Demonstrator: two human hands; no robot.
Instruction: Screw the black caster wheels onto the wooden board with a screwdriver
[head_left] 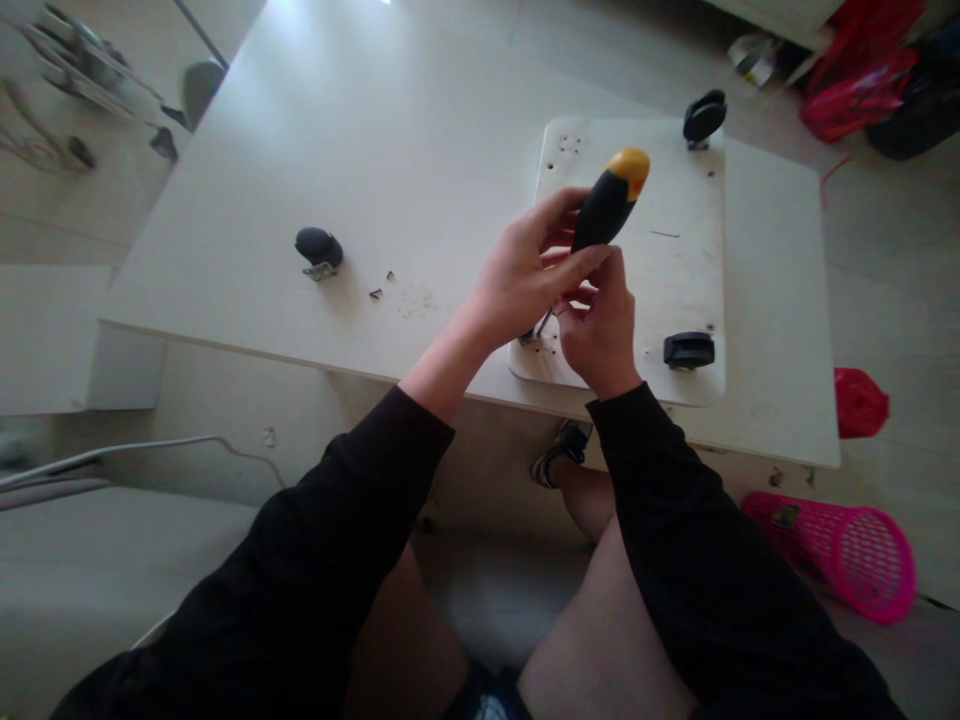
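My left hand (525,265) is wrapped round the black lower part of a screwdriver (609,205), whose yellow-capped handle end points up and away. Just below it, the closed fingers of my right hand (600,325) pinch the screwdriver near its shaft, partly hidden by the left thumb. The shaft slants down to a metal caster plate (528,337) at the near left corner of a white board (637,290). Two black casters stand at the board's right corners, the far caster (704,118) and the near caster (688,350). At its far left corner are bare screw holes (570,144).
The board lies on a white table (420,130). Farther left on the table are a loose caster (320,250) and small screws (376,293) beside crumbs. A pink basket (840,555) lies on the floor at right, near a red bag (861,403). My knees are below the table edge.
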